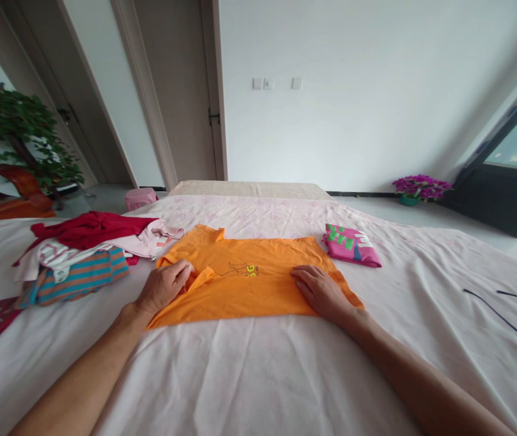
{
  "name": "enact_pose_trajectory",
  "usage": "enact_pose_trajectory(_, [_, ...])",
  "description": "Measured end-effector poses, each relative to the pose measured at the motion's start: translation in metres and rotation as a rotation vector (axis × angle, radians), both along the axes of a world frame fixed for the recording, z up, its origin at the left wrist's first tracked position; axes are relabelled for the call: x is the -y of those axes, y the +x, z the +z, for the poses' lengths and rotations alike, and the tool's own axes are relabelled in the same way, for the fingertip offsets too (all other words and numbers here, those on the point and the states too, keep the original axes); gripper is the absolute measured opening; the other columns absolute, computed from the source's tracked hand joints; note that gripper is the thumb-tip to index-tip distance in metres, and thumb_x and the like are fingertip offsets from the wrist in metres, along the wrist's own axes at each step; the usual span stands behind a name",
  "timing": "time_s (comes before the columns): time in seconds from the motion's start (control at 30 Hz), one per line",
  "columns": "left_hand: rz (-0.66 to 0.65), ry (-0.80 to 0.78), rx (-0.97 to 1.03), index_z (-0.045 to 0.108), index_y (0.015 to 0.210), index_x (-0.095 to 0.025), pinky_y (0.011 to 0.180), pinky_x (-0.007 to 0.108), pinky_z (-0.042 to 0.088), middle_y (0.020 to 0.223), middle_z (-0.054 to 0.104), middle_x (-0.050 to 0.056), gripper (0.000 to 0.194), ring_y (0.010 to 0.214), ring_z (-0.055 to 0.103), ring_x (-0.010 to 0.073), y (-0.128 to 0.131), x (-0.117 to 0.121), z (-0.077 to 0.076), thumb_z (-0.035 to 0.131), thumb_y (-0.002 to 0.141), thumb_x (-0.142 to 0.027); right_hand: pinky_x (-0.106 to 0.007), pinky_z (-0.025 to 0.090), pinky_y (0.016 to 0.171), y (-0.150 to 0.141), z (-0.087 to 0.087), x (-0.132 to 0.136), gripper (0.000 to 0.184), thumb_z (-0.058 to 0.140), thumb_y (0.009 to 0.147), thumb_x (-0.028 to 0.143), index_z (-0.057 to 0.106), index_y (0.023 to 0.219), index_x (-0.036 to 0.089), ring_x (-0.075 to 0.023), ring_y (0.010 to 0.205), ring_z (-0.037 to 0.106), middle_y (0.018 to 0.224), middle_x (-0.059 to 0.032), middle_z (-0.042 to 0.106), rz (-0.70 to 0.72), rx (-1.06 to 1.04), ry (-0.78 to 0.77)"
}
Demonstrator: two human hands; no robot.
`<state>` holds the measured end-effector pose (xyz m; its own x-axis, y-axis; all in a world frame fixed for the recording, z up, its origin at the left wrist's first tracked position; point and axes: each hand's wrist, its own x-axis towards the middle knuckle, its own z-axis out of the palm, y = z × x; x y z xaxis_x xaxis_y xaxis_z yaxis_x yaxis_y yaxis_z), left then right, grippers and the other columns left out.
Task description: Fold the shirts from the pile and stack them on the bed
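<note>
Pinching the orange shirt (pixel 258 292) near nine o'clock is your left hand (pixel 166 284). Your right hand (pixel 324 293) is lying on the shirt at three o'clock, fingers outstretched.

We've got free sheet (pixel 240 381) near side, between the forearms (pixel 90 363), and a strip beyond the orange shirt (pixel 258 293). Left: clothes pile (pixel 88 242) blocks, close beside the shirt. Right: folded pink garment (pixel 356 251) in the way; past it we find open sheet up to two thin black cord-like pieces (pixel 508 321).
</note>
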<state>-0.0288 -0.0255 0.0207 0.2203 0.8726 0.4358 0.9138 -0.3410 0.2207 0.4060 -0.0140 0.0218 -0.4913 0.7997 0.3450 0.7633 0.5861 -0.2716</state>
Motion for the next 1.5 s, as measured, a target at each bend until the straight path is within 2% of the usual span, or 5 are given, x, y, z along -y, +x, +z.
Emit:
enact_pose_trajectory(0.27, [0.031, 0.016, -0.129, 0.063, 0.116, -0.027, 0.093, 0.037, 0.044, 0.119, 0.066, 0.006, 0.033, 0.11, 0.06, 0.0255, 0.0, -0.015, -0.003, 0.058, 0.086, -0.04, -0.042, 0.044, 0.104, 0.001, -0.002, -0.002, 0.033, 0.041, 0.099, 0.03, 0.063, 0.122, 0.023, -0.023, 0.116, 0.057, 0.125, -0.0091, 0.063, 0.002, -0.001, 0.009])
enact_pose_trajectory(0.57, [-0.053, 0.005, -0.044, 0.055, 0.076, -0.023, 0.091, 0.036, 0.043, 0.077, 0.066, 0.0, 0.007, 0.078, 0.06, 0.0193, 0.002, -0.017, 0.002, 0.059, 0.081, -0.027, -0.042, 0.044, 0.105, 0.002, -0.007, -0.004, 0.033, 0.04, 0.1, 0.032, 0.062, 0.122, 0.024, -0.0229, 0.117, 0.056, 0.126, -0.0081, 0.063, 0.004, 0.005, 0.011])
enact_pose_trajectory(0.97, [0.447, -0.066, 0.319, 0.063, 0.109, -0.022, 0.08, 0.032, 0.049, 0.11, 0.072, 0.009, 0.038, 0.096, 0.067, 0.0245, -0.026, -0.034, -0.005, 0.038, 0.092, -0.045, -0.041, 0.044, 0.104, 0.001, -0.004, -0.002, 0.033, 0.04, 0.099, 0.031, 0.063, 0.122, 0.025, -0.0231, 0.117, 0.056, 0.127, -0.008, 0.063, -0.009, 0.008, 0.01])
enact_pose_trajectory(1.3, [-0.119, -0.497, 0.512, 0.07, 0.104, -0.02, 0.086, 0.033, 0.05, 0.105, 0.071, 0.006, 0.047, 0.095, 0.065, 0.0245, -0.052, -0.029, 0.003, 0.074, 0.068, -0.049, -0.043, 0.046, 0.103, 0.001, -0.007, -0.004, 0.032, 0.041, 0.099, 0.03, 0.064, 0.122, 0.024, -0.0236, 0.116, 0.057, 0.125, -0.0084, 0.064, 0.005, 0.003, 0.037])
enact_pose_trajectory(1.5, [0.224, -0.248, 0.439, 0.065, 0.085, -0.019, 0.074, 0.029, 0.049, 0.085, 0.073, 0.005, 0.031, 0.081, 0.067, 0.0222, -0.061, -0.041, -0.021, 0.058, 0.077, -0.048, -0.043, 0.046, 0.102, 0.002, -0.007, -0.005, 0.032, 0.043, 0.099, 0.03, 0.064, 0.122, 0.025, -0.0237, 0.116, 0.058, 0.125, -0.0078, 0.064, 0.01, -0.007, 0.046])
